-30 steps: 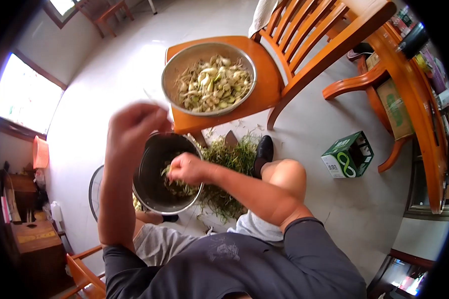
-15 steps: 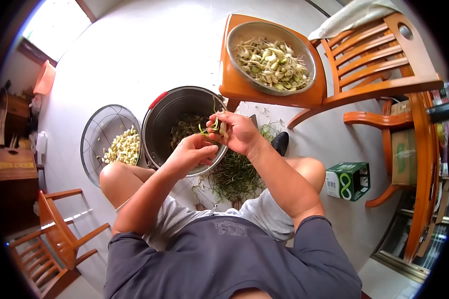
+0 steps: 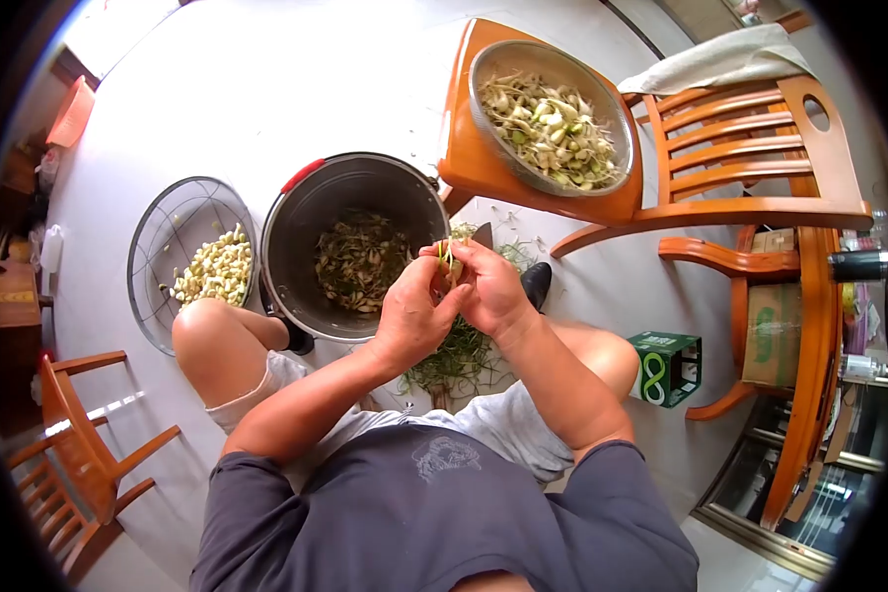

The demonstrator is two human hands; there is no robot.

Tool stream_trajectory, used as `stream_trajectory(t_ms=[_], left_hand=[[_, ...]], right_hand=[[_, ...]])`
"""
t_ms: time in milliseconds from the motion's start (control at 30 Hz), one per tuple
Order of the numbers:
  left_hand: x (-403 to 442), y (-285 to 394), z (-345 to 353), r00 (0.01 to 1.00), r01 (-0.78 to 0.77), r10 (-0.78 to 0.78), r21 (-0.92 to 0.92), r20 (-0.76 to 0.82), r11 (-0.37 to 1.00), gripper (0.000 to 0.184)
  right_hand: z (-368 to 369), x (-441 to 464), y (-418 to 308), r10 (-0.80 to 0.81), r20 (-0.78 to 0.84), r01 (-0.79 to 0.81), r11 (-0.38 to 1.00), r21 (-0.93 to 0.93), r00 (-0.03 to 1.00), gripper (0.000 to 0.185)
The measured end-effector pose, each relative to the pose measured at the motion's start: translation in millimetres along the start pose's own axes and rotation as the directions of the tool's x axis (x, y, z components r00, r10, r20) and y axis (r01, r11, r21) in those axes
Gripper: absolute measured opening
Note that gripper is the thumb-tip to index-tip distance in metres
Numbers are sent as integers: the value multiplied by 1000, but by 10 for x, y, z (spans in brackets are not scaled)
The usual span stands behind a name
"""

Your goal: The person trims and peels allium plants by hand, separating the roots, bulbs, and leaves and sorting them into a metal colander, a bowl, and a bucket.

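My left hand (image 3: pixel 414 314) and my right hand (image 3: pixel 498 294) meet over the right rim of a large dark pot (image 3: pixel 296 222). Both are closed, fingertips pinching a sprouted garlic clove (image 3: pixel 449 260) with a green shoot; much of it is hidden by the fingers. Peelings and scraps (image 3: pixel 360 264) cover part of the pot's bottom. Left of the pot, pale peeled cloves (image 3: pixel 215 268) lie in a round wire basket (image 3: pixel 138 266). Beneath my hands, cut green shoots (image 3: pixel 454 360) are heaped on the floor.
A metal colander (image 3: pixel 481 123) full of sprouted garlic (image 3: pixel 553 128) sits on a wooden chair (image 3: pixel 459 148) at upper right. A blade-like tip (image 3: pixel 482 235) shows beyond my right hand. A green carton (image 3: pixel 669 365) stands right of my knee. Another wooden chair (image 3: pixel 94 434) is at lower left.
My hands have come together around the garlic, the left one moving right. The view has shifted, and more of the pot's inside shows.
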State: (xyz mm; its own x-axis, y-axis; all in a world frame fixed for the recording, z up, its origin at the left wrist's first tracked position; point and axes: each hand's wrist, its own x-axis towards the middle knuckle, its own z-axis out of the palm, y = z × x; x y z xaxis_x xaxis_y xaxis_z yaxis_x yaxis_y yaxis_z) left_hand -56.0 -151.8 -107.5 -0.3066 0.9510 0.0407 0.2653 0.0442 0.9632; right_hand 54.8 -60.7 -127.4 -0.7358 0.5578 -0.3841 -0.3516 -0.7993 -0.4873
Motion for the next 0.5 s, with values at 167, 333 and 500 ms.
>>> stream_trajectory(t_ms=[167,333,500], left_hand=[[69,-29,540,991,-113,116,40,-63,993,17],[32,-52,895,979,148,-115,-197,168,969,17],[40,99,764,769,564,-292,-390,568,728,15]], right_hand=[[-135,-387,-123,-185,-96,185,983,-10,978,23],[-450,-636,-222,-194,-197,226,961,160,961,25],[-580,-758,-225,-195,-311,267,941,209,930,37]])
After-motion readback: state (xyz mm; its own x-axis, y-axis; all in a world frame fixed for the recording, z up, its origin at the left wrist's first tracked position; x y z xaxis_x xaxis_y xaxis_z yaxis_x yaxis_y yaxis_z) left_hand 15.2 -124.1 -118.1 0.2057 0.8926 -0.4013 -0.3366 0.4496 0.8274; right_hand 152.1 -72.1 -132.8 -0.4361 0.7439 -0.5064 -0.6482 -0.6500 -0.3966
